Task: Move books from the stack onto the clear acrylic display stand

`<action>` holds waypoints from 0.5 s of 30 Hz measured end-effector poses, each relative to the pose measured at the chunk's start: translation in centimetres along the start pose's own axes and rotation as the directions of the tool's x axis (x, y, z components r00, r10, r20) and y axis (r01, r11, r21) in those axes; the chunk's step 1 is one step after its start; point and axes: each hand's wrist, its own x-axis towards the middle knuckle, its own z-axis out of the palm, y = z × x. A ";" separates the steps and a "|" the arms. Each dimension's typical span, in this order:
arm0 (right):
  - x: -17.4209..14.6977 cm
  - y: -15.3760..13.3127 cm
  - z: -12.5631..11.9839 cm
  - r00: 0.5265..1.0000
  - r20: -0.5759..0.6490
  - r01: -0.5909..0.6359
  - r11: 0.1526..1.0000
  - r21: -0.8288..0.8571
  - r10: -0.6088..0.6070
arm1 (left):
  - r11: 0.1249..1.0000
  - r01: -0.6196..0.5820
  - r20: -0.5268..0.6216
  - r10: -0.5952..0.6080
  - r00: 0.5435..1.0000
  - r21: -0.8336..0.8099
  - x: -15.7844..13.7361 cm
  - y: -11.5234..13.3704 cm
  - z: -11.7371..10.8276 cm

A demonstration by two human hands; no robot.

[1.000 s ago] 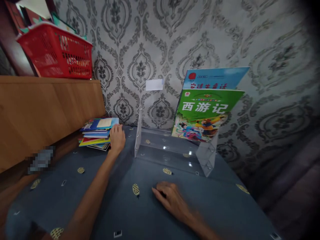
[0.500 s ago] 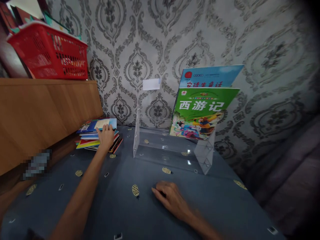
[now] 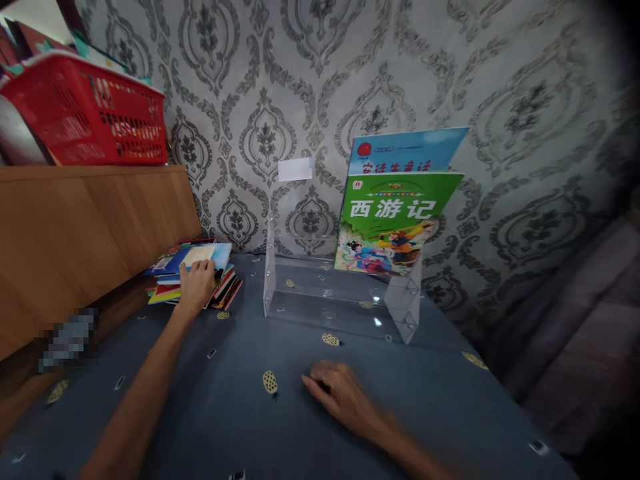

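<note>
At the surface's [image 3: 240, 400] far-left corner, the left hand [image 3: 197, 285] touches the stacked books [image 3: 173, 262], its grip impossible to tell, while the right hand [image 3: 341, 395] rests loosely released nearer the front edge.

Left hand [image 3: 198, 283]: moved from the right end of the book stack [image 3: 227, 289], near the far-left corner of the desk [image 3: 235, 387], leftward to the stack's near side; fingers now at the top book's [image 3: 221, 254] near edge. Right-end spines, covered 1.0 s ago, now exposed. Left forearm [image 3: 143, 390] shifted toward the desk's left edge. View swung slightly right; basket [image 3: 131, 127] now reaches the left frame edge.
</note>
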 end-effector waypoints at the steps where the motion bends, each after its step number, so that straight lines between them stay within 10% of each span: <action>1: 0.0 0.0 0.0 1.000 -0.004 -0.001 1.000 0.003 0.001 | 1.000 0.001 -0.005 -0.001 1.000 0.003 -0.1 0.0 0.1; 15: 0.0 0.4 0.4 0.999 -0.027 0.033 0.999 -0.008 -0.033 | 0.999 0.001 0.003 0.000 1.000 -0.034 -1.0 -1.1 0.7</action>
